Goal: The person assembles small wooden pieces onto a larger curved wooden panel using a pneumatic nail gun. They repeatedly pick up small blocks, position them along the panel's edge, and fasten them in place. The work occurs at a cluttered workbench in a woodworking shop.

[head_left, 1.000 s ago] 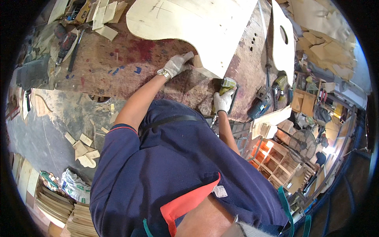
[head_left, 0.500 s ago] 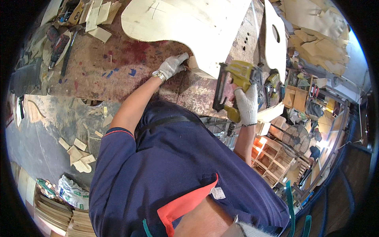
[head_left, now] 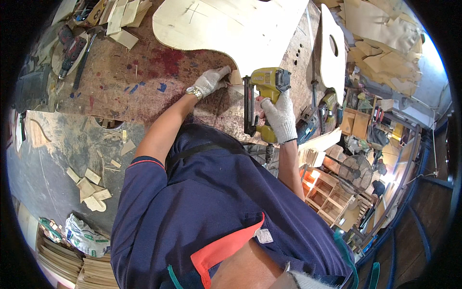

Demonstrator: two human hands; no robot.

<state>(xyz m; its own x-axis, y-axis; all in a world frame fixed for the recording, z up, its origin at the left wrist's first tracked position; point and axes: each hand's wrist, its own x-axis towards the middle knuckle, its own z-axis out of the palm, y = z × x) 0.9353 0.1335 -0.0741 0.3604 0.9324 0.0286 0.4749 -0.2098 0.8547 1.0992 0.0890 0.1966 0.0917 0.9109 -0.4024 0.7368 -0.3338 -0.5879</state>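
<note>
My left hand (head_left: 211, 82), in a white knit glove with a watch at the wrist, grips a small wooden block (head_left: 235, 77) at the lower edge of a pale plywood panel (head_left: 211, 29). The panel has a curved outline and a pencilled cross. In my gloved right hand (head_left: 280, 117) is a yellow-green and black nail gun (head_left: 270, 82), my fingers wrapped round its handle. The gun stands upright beside the panel's near corner, partly covering it. Whether its nose touches the wood I cannot tell.
The stained workbench (head_left: 144, 91) carries a drill (head_left: 72, 55), a hammer (head_left: 84, 65) and wood offcuts (head_left: 124, 38) at left. To the right lie another plywood panel (head_left: 332, 62) and more power tools (head_left: 327, 106). A fan (head_left: 355, 172) stands beyond my right arm.
My right hand has carried the nail gun left, up to the panel's near corner. The left hand has stayed almost in place at the block.
</note>
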